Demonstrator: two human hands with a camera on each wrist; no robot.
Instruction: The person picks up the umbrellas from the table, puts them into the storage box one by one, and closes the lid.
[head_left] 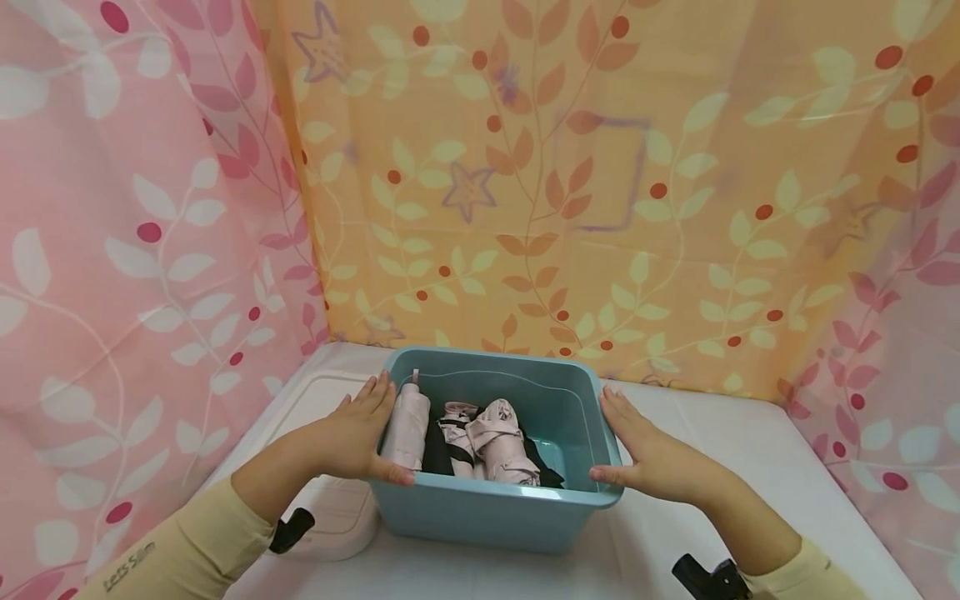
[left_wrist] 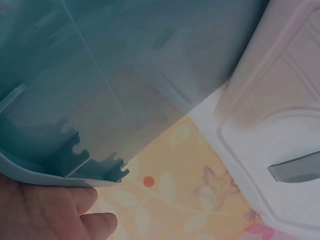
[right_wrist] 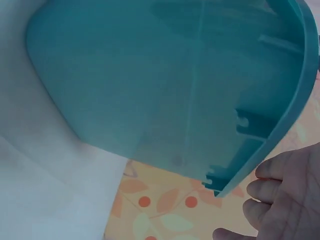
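Note:
A blue-grey plastic bin (head_left: 487, 512) stands on the white surface in the head view. Inside it, a pale pink wrapped cylinder with a small loop on top (head_left: 407, 427), much like a folded umbrella, leans at the left. Beside that lie a rolled pale pink fabric bundle (head_left: 504, 442), a smaller pink bundle with black bands (head_left: 457, 433) and some black fabric (head_left: 437, 450). My left hand (head_left: 352, 429) rests along the bin's left rim, fingers extended, thumb at the front corner. At the right rim is my right hand (head_left: 656, 454), its fingers straight and thumb spread toward the front corner.
A white lid-like panel (head_left: 330, 517) lies left of the bin, partly behind my left arm; a grey handle (left_wrist: 297, 167) shows on it in the left wrist view. White cloth (head_left: 697, 417) covers the table. Patterned curtains (head_left: 525, 167) enclose the back and both sides.

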